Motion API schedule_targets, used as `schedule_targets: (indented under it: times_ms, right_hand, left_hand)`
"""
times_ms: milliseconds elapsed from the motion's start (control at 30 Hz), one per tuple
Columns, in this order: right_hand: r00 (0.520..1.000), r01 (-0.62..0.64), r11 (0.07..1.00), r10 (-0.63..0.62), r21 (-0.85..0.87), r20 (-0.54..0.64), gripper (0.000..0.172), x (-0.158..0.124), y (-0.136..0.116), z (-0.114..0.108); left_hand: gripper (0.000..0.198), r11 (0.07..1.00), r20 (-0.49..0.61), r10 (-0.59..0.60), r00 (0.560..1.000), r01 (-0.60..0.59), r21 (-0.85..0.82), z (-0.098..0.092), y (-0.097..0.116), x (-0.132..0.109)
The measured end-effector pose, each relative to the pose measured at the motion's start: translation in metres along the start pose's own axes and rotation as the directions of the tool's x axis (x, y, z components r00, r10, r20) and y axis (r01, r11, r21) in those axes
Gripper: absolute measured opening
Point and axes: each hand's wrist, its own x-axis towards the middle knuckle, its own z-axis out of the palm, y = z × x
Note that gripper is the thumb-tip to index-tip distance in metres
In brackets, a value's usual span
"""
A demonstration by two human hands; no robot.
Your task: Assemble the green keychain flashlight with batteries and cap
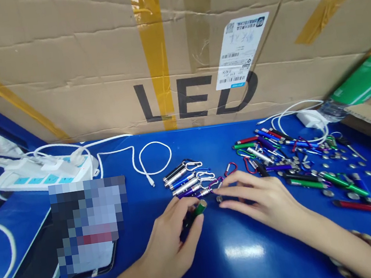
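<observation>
My left hand is closed round a small green torch body, its open end pointing up and right. My right hand lies on the blue table with fingers stretched left, the tips at a small round button cell just beside the torch. Right behind both hands lies a row of several finished keychain torches with carabiner clips.
A heap of loose coloured torch bodies, clips and button cells spreads at the right. A white power strip with cables sits at back left, a phone lies at front left. A big cardboard box marked LED walls the back.
</observation>
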Motion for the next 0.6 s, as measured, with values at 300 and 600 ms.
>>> schedule_targets:
  times_ms: [300, 600]
  right_hand:
    - [0.993, 0.025, 1.000, -0.024, -0.012, 0.119, 0.019, -0.003, 0.004, 0.008]
    - [0.984, -0.172, 0.945, 0.181, 0.280, -0.004, 0.008, 0.005, -0.011, 0.009]
  left_hand:
    - [0.015, 0.996, 0.059, -0.078, 0.995, 0.080, -0.042, -0.001, 0.001, 0.001]
    - [0.021, 1.000, 0.053, -0.030, 0.998, 0.030, -0.004, -0.002, -0.002, 0.004]
